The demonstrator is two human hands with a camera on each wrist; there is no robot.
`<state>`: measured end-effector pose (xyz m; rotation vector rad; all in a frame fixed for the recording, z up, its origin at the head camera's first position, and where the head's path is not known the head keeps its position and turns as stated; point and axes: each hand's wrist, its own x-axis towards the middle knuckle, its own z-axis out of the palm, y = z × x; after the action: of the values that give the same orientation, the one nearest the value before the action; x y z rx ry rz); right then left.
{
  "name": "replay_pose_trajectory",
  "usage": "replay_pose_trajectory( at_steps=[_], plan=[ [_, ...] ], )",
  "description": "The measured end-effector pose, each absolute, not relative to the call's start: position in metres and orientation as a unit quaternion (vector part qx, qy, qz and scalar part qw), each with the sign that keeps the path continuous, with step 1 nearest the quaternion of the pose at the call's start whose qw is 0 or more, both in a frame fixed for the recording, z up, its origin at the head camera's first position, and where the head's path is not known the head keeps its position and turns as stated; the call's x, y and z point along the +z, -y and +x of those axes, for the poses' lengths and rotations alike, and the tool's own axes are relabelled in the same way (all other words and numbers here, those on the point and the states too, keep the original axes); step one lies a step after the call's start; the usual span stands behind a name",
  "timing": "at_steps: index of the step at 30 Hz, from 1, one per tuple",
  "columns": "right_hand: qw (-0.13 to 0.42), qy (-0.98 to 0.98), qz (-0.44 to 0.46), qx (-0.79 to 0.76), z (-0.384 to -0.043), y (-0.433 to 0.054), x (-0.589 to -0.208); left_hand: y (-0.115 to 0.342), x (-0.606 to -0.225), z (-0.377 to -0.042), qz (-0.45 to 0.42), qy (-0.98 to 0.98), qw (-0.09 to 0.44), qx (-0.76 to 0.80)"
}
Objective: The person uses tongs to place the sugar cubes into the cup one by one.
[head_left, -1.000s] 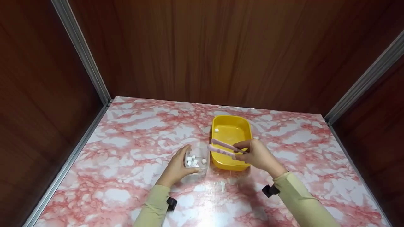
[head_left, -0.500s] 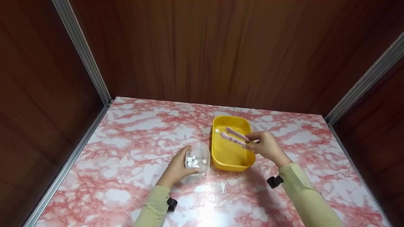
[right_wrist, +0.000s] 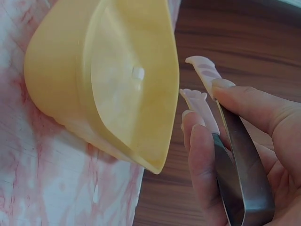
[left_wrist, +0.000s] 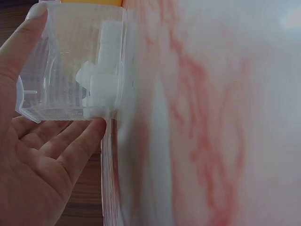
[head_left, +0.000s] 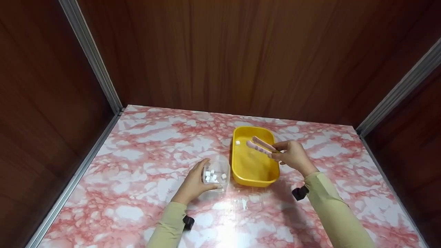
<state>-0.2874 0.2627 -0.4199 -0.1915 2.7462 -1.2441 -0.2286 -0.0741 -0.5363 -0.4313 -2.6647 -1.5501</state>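
Observation:
My left hand [head_left: 192, 185] grips a small clear plastic container [left_wrist: 66, 42] between thumb and fingers, and it stands on the table. Several white cubes [head_left: 208, 174] lie inside it. Over the yellow tub [head_left: 255, 183] my right hand [head_left: 293, 157] holds metal tongs [right_wrist: 242, 165] with pink tips. The tips are spread apart, with nothing between them. One white cube [right_wrist: 138, 73] sits inside the tub, near its far left side in the head view. The tub stands just right of the container.
The table [head_left: 144, 165] has a red-and-white marbled top. Dark wood panels [head_left: 220, 58] rise behind it and at both sides, with metal strips [head_left: 91, 55] at the corners. Light glares off the table near the front middle.
My right hand has carried the tongs away from the tub's left rim, rightward and farther back over the tub. The left hand and container stay nearly in place.

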Motion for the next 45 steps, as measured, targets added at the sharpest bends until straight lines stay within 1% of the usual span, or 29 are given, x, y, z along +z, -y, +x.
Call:
replay_pose_trajectory(
  at_steps=[11,20,28,33,41,45],
  plan=[
    [0.084,-0.907,-0.021,-0.412,-0.301,-0.256,-0.415,0.075,-0.538,-0.229,-0.137,0.860,0.013,-0.492],
    [0.071,-0.918,-0.027,-0.389,-0.316,-0.240,-0.417,0.075,-0.538,-0.229,-0.135,0.863,0.012,-0.487],
    [0.082,-0.923,-0.012,-0.376,-0.325,-0.230,-0.422,0.075,-0.537,-0.229,-0.143,0.866,0.009,-0.480],
    [0.089,-0.921,-0.007,-0.378,-0.327,-0.225,-0.425,0.076,-0.538,-0.230,-0.146,0.866,0.015,-0.478],
    [0.071,-0.922,-0.015,-0.381,-0.329,-0.218,-0.432,0.077,-0.539,-0.230,-0.146,0.863,0.013,-0.483],
    [0.082,-0.923,-0.002,-0.376,-0.332,-0.214,-0.433,0.076,-0.538,-0.231,-0.144,0.862,0.013,-0.486]
  ],
)
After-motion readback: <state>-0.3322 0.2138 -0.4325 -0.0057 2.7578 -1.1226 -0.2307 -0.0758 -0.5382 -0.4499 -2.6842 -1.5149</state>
